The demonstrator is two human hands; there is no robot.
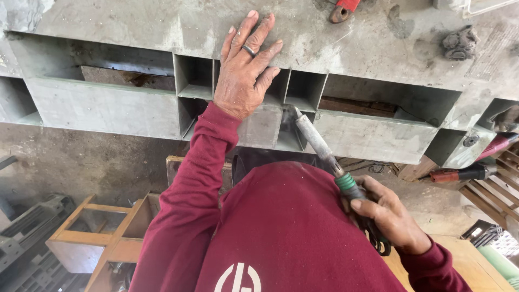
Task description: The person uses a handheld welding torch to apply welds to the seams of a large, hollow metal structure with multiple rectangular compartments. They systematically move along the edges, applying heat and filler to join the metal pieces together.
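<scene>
Here the right hand [392, 216] is clenched around the green-collared grip of a long grey tool [319, 143], a rod-like thing that runs up and away from that hand on a slant, its far tip reaching into one of the open cells of the grey metal frame [108, 108]. The left hand [246, 70] lies flat and spread, holding nothing, palm down on the top face of the frame, a ring on one finger. The tool's tip sits just beside that left hand, a little below and to its right; its long axis points from the right hand toward the left wrist side. So the right hand drives, while the left is nearer the tip.
</scene>
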